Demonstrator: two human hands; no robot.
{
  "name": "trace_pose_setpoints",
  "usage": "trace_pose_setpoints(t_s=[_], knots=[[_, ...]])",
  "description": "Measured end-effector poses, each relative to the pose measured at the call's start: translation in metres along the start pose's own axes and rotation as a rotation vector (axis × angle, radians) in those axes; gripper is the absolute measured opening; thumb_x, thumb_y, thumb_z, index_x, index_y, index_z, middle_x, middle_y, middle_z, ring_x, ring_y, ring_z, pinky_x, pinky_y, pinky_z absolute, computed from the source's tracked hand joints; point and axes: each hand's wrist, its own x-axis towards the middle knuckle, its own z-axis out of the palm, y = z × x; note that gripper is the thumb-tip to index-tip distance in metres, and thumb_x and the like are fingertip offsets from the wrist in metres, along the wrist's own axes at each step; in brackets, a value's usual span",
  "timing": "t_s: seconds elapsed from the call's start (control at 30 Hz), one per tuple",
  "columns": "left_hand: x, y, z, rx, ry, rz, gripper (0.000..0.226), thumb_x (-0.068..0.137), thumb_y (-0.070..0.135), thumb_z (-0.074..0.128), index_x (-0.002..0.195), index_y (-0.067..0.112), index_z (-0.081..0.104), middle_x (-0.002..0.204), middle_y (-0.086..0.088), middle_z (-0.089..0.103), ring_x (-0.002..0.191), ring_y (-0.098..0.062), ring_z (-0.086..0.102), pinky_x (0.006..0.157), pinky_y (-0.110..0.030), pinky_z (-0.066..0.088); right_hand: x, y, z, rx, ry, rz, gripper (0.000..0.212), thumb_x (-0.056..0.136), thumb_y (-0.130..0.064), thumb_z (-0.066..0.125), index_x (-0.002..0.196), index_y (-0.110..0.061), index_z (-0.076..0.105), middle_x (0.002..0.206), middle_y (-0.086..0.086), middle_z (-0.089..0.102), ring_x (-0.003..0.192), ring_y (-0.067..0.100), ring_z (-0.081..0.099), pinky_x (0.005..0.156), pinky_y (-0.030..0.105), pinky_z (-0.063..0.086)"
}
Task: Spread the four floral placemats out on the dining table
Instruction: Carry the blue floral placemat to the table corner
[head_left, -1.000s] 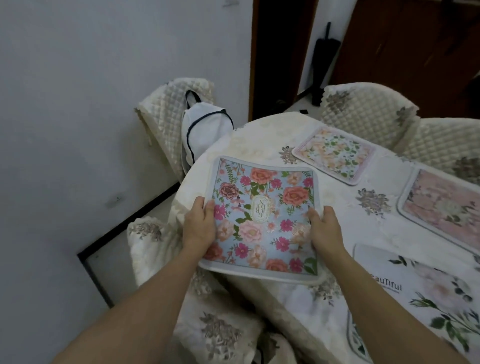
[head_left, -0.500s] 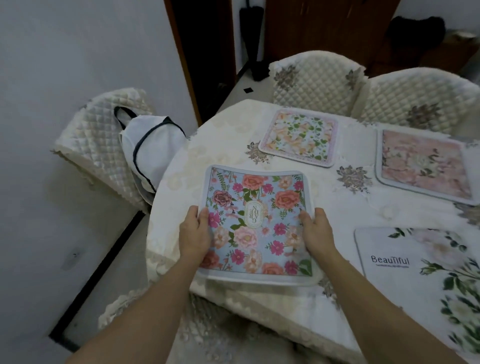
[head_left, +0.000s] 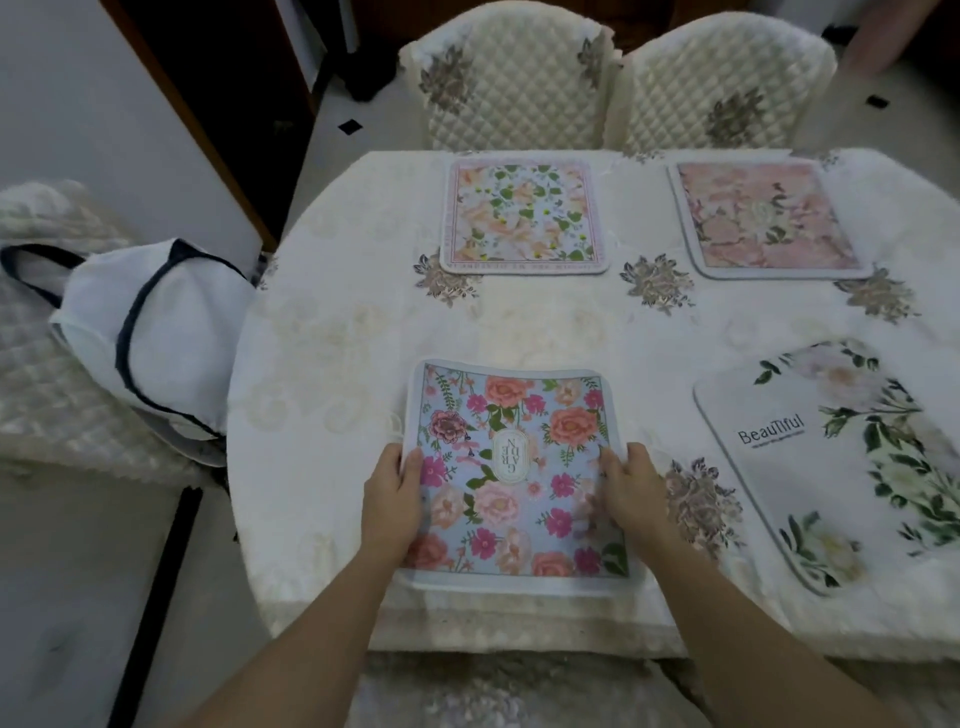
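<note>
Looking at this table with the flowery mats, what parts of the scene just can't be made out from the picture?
- White placemat, head view: its right side is cut off by the frame edge; the small line under "Beautiful" is too tiny to read.
- Blue placemat: both side edges are covered by the left hand and right hand, and motion blur softens its near half.
- Pink placemat: its centre emblem is blurred.
- White bag: contents hidden.
</note>
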Motion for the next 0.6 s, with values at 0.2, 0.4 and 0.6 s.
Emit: trace_pose_setpoints(t_s=[0.2, 0.4, 0.6], knots=[[0.008, -0.018, 0.002, 0.125, 0.012, -0.033, 0.034, 0.101, 0.030, 0.048, 0.073, 0.011, 0.045, 0.063, -0.003, 0.051, 0.056, -0.018, 0.046, 0.055, -0.036, 0.039, 0.006, 0.013, 0.014, -0.096, 0.052, -0.044, 0.025, 0.104, -0.030, 0.041, 0.095, -0.007, 0.048, 0.080, 0.006, 0.058, 0.062, 0.015, 0.054, 0.051, 0.030, 0.040], [0.009, -0.015, 0.000, 0.265, 0.030, -0.038, 0.036, 0.101, 0.027, 0.047, 0.070, 0.011, 0.041, 0.060, -0.004, 0.048, 0.054, -0.019, 0.042, 0.049, -0.031, 0.031, 0.005, 0.018, 0.018, -0.177, 0.075, -0.050, 0.029, 0.104, -0.032, 0.041, 0.095, -0.006, 0.050, 0.078, 0.005, 0.057, 0.066, 0.020, 0.055, 0.058, 0.035, 0.044], [0.011, -0.013, -0.003, 0.440, 0.024, -0.025, 0.035, 0.099, 0.034, 0.049, 0.071, 0.014, 0.043, 0.062, -0.001, 0.052, 0.053, -0.017, 0.048, 0.048, -0.029, 0.031, 0.008, 0.022, 0.015, -0.273, 0.121, -0.028, 0.023, 0.103, -0.034, 0.044, 0.096, -0.012, 0.048, 0.081, 0.004, 0.058, 0.068, 0.021, 0.053, 0.057, 0.035, 0.037]])
